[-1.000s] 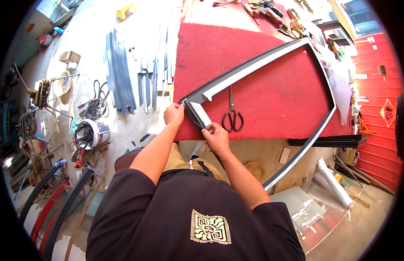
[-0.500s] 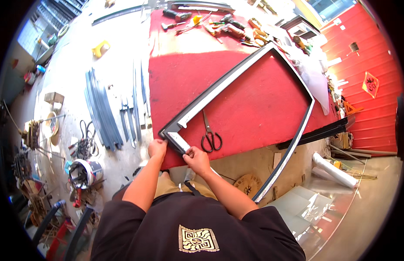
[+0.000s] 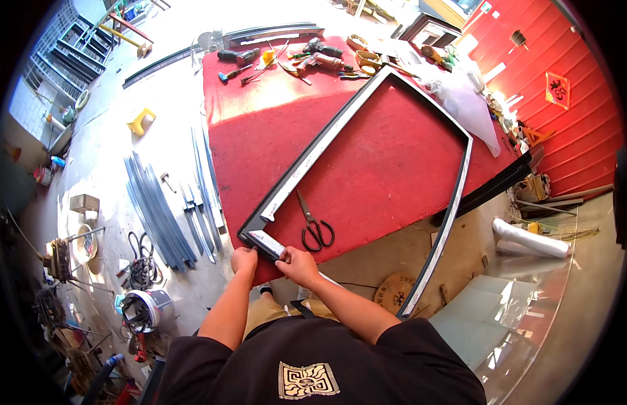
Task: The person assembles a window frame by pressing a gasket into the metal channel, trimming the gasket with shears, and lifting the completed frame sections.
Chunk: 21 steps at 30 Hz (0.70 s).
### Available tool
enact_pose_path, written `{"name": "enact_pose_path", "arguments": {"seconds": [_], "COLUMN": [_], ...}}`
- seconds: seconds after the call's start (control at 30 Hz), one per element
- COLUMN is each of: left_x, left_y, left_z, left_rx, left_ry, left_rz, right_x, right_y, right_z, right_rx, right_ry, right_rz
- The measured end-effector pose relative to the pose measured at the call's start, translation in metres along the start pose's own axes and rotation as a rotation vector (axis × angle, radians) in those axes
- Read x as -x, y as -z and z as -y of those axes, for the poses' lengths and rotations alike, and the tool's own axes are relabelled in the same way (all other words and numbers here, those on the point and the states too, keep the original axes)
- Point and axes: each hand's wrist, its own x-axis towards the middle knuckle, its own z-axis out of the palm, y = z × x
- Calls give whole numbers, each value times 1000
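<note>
Since the earlier frames the view has tipped up and forward, so far more of the red table [image 3: 394, 155] now shows and the frame's near corner sits lower in the picture; both hands have stayed on that corner throughout, which suggests the work there is not finished.

Nearest are the person's black shirt and two bare forearms coming up from the lower edge. The left hand [image 3: 244, 259] is curled around the outer edge of the frame [image 3: 313, 152] at its near corner, just at the table's edge. The right hand [image 3: 298, 264] lies beside it, fingers bent and pressing or pinching the pale strip on the short near side of the corner; whether it grips something small cannot be told. The hands are close together, nearly touching.

Just past the right hand, black scissors [image 3: 315, 226] lie shut on the red cloth inside the frame. The frame itself is a big, dark, four-sided piece with pale inner faces; it lies flat on the table, its near right side hanging over the edge toward the floor.

To the left, on the concrete, lies a bundle of grey-blue metal strips [image 3: 158, 209], with a coil of cable [image 3: 143, 266] nearer the person. At the far end of the table sit hand tools [image 3: 307, 57], and a white plastic sheet [image 3: 465, 101] lies by the far right corner.
</note>
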Motion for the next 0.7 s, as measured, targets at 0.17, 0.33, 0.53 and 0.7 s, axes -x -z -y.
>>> {"name": "enact_pose_path", "arguments": {"seconds": [0.17, 0.33, 0.53, 0.7], "left_x": [5, -2, 18, 24], "left_y": [-3, 2, 12, 16], "left_z": [7, -12, -42, -28], "left_rx": [-50, -252, -99, -80], "left_ry": [-30, -93, 35, 85], "left_rz": [53, -8, 18, 16], "right_x": [2, -11, 34, 88], "right_y": [-5, -15, 5, 7], "right_z": [-8, -15, -4, -45], "right_rx": [10, 256, 238, 231], "right_ry": [51, 135, -30, -55], "right_rz": [-16, -170, 25, 88]}}
